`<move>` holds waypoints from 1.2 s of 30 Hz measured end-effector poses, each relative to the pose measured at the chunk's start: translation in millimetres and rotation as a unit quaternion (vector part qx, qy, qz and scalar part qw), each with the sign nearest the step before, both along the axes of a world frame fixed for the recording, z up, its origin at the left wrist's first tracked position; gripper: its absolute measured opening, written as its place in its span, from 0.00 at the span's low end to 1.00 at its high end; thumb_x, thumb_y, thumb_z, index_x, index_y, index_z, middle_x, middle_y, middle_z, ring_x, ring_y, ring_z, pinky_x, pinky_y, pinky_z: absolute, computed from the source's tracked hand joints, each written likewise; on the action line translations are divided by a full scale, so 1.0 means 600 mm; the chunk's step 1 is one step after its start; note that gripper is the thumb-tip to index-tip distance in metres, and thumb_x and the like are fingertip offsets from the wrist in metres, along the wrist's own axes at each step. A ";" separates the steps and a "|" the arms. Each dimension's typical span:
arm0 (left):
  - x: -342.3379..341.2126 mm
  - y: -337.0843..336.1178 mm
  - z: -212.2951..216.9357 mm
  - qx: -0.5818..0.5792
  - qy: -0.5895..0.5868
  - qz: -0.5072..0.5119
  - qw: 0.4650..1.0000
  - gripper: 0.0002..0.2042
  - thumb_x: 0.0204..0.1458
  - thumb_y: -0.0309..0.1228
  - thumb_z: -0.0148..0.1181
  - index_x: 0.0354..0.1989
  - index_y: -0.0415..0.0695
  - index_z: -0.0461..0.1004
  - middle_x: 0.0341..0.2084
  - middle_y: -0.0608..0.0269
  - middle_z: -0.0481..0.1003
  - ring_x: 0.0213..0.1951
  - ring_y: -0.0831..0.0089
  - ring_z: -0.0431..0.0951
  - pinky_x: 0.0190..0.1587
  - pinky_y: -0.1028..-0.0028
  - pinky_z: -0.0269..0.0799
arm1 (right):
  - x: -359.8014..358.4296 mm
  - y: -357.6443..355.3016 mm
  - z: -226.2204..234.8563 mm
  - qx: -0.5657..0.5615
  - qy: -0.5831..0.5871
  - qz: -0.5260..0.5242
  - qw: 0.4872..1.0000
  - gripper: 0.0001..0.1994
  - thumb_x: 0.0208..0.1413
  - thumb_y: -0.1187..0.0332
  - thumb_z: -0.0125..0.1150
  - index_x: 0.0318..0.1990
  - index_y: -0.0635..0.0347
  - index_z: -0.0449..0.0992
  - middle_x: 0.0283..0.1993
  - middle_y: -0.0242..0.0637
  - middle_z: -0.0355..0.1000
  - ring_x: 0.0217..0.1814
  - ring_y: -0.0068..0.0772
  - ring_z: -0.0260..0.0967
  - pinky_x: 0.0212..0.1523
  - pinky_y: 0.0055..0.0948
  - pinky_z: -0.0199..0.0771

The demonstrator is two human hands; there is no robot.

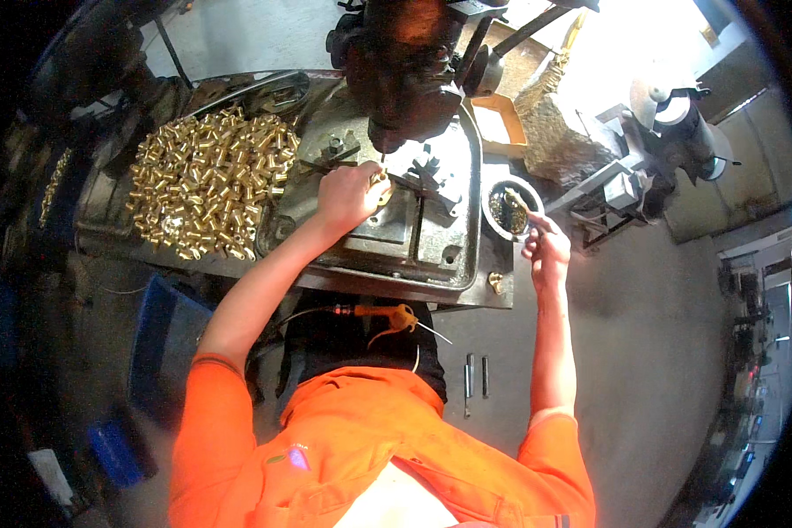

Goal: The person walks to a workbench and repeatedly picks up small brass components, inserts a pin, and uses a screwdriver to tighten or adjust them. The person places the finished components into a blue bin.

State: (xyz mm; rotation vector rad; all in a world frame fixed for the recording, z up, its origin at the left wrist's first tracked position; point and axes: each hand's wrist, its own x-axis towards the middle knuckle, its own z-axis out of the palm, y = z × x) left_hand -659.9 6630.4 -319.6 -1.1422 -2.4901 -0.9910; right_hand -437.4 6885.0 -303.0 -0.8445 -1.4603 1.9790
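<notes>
My left hand (348, 195) is closed round a small brass fitting (380, 188) on the drill press table (343, 251), right under the drill bit (384, 159). Much of that fitting is hidden by my fingers. To the right, my right hand (548, 250) pinches a short tan-tipped stick (520, 202), too small to make out clearly. Its tip is over a round white bowl (487, 217) with dark liquid inside. The drill press head (396, 79) hangs above the left hand.
A large heap of brass fittings (211, 180) lies left of the press table. One brass piece (496, 282) sits at the bench's right corner. An orange-rimmed tray (502, 123) stands behind the bowl. An orange air blow gun (396, 317) is below the bench edge, near a blue crate (154, 352).
</notes>
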 end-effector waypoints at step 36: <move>0.067 -0.229 0.076 0.019 -0.114 -0.033 0.993 0.09 0.44 0.32 0.64 0.32 0.40 0.76 0.22 0.54 0.76 0.20 0.62 0.75 0.24 0.71 0.69 | -0.013 -0.156 0.081 0.583 0.087 0.073 0.805 0.08 0.29 0.85 0.40 0.19 0.66 0.65 0.18 0.29 0.62 0.18 0.17 0.56 0.19 0.15 0.54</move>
